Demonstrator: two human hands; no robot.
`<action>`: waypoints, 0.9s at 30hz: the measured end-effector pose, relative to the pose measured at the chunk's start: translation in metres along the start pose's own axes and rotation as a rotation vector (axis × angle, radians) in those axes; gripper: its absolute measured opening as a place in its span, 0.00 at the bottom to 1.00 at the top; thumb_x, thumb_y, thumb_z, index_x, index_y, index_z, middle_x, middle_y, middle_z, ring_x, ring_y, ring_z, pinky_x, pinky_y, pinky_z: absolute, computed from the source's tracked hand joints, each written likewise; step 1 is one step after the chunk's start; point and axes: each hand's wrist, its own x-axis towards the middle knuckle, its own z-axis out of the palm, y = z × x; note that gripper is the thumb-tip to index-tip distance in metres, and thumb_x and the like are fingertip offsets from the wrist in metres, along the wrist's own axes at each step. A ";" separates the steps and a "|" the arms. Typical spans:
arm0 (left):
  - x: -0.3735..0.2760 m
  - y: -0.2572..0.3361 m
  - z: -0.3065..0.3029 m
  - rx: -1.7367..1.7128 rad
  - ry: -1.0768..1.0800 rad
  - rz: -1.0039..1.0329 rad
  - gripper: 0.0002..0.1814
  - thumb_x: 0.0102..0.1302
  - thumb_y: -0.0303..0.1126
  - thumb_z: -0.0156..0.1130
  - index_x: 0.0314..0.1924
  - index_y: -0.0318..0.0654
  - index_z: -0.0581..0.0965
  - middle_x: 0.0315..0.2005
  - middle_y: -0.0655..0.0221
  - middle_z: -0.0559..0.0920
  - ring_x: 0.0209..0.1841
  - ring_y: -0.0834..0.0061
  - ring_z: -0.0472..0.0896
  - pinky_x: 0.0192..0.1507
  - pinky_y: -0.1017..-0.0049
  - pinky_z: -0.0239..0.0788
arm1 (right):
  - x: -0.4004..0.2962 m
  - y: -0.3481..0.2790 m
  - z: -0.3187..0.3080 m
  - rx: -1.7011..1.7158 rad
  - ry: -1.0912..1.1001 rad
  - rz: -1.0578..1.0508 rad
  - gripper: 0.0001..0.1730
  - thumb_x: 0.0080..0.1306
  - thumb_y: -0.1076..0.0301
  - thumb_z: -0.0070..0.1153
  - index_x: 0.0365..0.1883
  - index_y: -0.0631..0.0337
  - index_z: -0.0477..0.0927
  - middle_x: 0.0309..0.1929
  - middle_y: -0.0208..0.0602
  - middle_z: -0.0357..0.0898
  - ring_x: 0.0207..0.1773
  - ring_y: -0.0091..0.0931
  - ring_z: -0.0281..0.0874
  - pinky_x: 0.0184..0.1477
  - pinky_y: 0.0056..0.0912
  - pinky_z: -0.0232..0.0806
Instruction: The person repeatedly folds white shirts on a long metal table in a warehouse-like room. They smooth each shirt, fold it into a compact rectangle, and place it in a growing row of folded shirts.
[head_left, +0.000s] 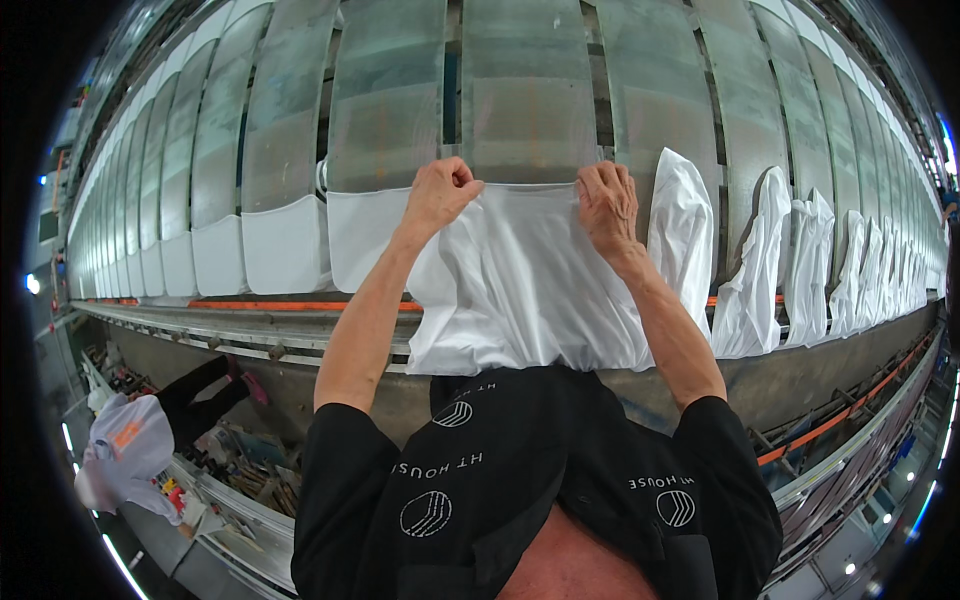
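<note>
A white fabric piece (540, 277) lies over the near end of a flat grey-green board (529, 112) in front of me and hangs down toward my waist. My left hand (444, 193) pinches the top left corner of its straight far edge between thumb and fingers. At the top right corner, my right hand (607, 206) has its fingers curled over the cloth and the board's side. Between the hands the far edge runs nearly straight, while the lower part falls in loose folds. Under my right fingers the exact grip is hidden.
To the left, white cloth (285, 244) fits smoothly over several board ends. On the right, loose white garments (682, 217) drape over further boards. An orange rail (300, 305) runs below the boards. A person (139, 442) stands by another table at the lower left.
</note>
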 end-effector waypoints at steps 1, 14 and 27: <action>0.000 0.001 0.000 -0.015 -0.002 -0.008 0.12 0.59 0.37 0.70 0.30 0.34 0.82 0.24 0.65 0.84 0.29 0.70 0.82 0.37 0.70 0.74 | -0.001 0.000 0.002 0.003 0.017 -0.006 0.06 0.62 0.75 0.61 0.38 0.60 0.80 0.44 0.38 0.78 0.54 0.41 0.74 0.53 0.44 0.67; 0.001 -0.004 0.001 -0.038 -0.002 0.026 0.13 0.59 0.37 0.71 0.31 0.32 0.82 0.23 0.63 0.83 0.27 0.71 0.81 0.35 0.70 0.73 | -0.048 -0.059 0.021 -0.057 -0.286 -0.171 0.42 0.70 0.43 0.56 0.76 0.59 0.67 0.83 0.40 0.53 0.86 0.47 0.38 0.81 0.68 0.31; 0.003 -0.006 -0.001 -0.031 -0.003 0.062 0.14 0.59 0.38 0.73 0.32 0.32 0.82 0.22 0.66 0.82 0.26 0.76 0.79 0.32 0.73 0.71 | -0.058 -0.055 0.023 -0.075 -0.325 0.007 0.47 0.70 0.39 0.54 0.78 0.60 0.62 0.84 0.41 0.50 0.87 0.48 0.34 0.80 0.69 0.25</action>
